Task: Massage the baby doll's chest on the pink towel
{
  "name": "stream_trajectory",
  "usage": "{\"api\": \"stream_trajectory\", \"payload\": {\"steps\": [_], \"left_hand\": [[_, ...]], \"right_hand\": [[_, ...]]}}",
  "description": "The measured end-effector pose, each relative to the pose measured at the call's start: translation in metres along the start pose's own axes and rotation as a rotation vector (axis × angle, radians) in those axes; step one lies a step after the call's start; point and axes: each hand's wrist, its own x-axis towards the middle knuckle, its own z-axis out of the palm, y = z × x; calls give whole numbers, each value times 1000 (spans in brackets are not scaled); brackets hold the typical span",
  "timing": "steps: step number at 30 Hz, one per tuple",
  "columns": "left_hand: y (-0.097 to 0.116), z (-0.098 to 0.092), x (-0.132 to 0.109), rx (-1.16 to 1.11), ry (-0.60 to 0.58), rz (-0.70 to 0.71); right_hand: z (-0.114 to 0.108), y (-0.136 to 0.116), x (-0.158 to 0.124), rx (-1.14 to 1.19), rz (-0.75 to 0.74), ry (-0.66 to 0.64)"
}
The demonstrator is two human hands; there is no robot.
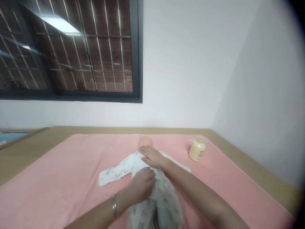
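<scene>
A white romper [164, 187] with a small print lies front up, its sleeves spread to both sides. At its neck is a smooth, round, peach-coloured head [145, 141], like a baby doll's. My right hand [152, 156] rests flat across the neck and upper chest, fingers stretched out toward the left and partly covering the lower head. Just below it, my left hand [144, 184] is closed at the middle of the chest, with fingers curled on the romper's cloth. What lies under both palms is hidden. A bracelet [114, 206] circles my left wrist.
A pink sheet [71, 178] covers most of the tan table [128, 130]. On its right side stands a cream pump bottle [197, 150]. Behind the table rise a white wall [190, 63] and a dark-framed window [137, 63] with bars.
</scene>
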Motion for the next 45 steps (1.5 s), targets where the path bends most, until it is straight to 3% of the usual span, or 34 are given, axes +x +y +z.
{"api": "stream_trajectory", "payload": {"steps": [5, 10, 14, 16, 19, 25, 29, 32, 34, 37, 40, 42, 44, 45], "left_hand": [[8, -3, -11, 28, 29, -40], [10, -10, -33, -8, 78, -221], [3, -22, -47, -152, 18, -514], [-3, -26, -50, -235, -35, -633], [-12, -30, -46, -318, -92, -701], [-32, -32, -20, -299, -89, -821], [-44, -25, -6, -159, -135, -794], [-46, -23, 6, -71, -155, -741], [-43, -25, 22, -83, -164, -677], [-34, -27, 68, -238, -159, -602], [-20, -13, 139, -701, -137, -665], [-13, 5, 193, -1254, -79, -926], [-7, 29, 241, -1962, 67, -1380], [-5, 41, 261, -2072, 92, -1432]], "right_hand": [[-18, -4, -31, -10, 216, -105], [-14, -29, -102, 74, 298, 133], [-2, -53, -136, 172, 360, 173], [2, -54, -139, 180, 400, 176], [4, -42, -131, 213, 386, 151], [-3, -21, -104, 214, 373, 171], [-11, -11, -96, 132, 370, 223], [-26, 5, -105, 137, 343, 286], [-48, 24, -118, 161, 387, 388], [-103, 62, -139, 132, 524, 577], [-173, 106, -153, -2, 625, 692], [-211, 132, -155, -75, 768, 784], [-232, 149, -152, -81, 973, 763], [-235, 155, -149, -67, 1051, 714]]}}
